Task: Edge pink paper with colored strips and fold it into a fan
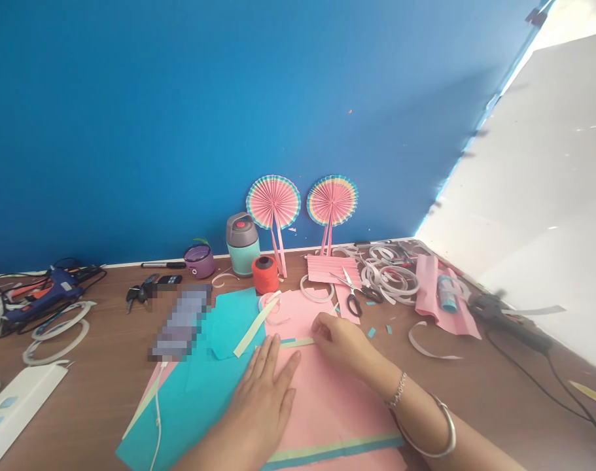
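My left hand (265,399) lies flat, fingers spread, on a pink paper sheet (337,399) and the edge of turquoise paper. At the sheet's far edge, my right hand (344,343) has its fingers curled in a pinch on a pale yellow paper strip (305,341); the fingertips are partly hidden. A bit of blue shows beside that strip. Yellow and blue bands line the sheet's near edge. Beyond my left hand, a loose pale yellow strip (257,324) rests across the turquoise paper (236,320) and another pink sheet (298,307).
Two round pleated fans (274,203) lean on the blue wall. Scissors (349,288) lie on pink paper. A red thread spool (265,275), a turquoise flask (243,252) and a purple pot (199,261) stand behind. A glue gun (55,291) lies left; coiled white strips (390,278) lie right.
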`<state>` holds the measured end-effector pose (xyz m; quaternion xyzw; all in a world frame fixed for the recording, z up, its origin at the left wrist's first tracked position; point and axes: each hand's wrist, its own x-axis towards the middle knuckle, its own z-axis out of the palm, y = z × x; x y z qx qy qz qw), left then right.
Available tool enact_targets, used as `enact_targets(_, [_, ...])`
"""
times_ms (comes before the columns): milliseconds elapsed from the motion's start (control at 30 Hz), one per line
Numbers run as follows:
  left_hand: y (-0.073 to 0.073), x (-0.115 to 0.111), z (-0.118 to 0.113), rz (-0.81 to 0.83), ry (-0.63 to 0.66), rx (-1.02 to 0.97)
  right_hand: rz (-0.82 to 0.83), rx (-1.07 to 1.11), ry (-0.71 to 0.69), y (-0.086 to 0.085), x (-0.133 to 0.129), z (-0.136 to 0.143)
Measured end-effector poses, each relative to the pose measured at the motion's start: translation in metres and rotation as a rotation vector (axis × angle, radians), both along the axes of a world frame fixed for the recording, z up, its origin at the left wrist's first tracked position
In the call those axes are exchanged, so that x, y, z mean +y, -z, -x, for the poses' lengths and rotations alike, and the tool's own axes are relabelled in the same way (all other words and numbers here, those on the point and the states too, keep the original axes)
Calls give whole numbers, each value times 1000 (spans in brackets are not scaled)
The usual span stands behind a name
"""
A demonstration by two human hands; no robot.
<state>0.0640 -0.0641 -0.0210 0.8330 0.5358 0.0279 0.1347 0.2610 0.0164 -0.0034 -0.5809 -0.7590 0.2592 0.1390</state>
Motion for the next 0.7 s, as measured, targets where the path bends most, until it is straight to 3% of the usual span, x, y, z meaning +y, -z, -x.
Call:
enact_targets(267, [5,0,2,-50,1,-21,22,-21,29,-4,-1,2])
enact_targets(700, [-2,-1,0,-14,-3,1,41,-50,31,-9,-2,4])
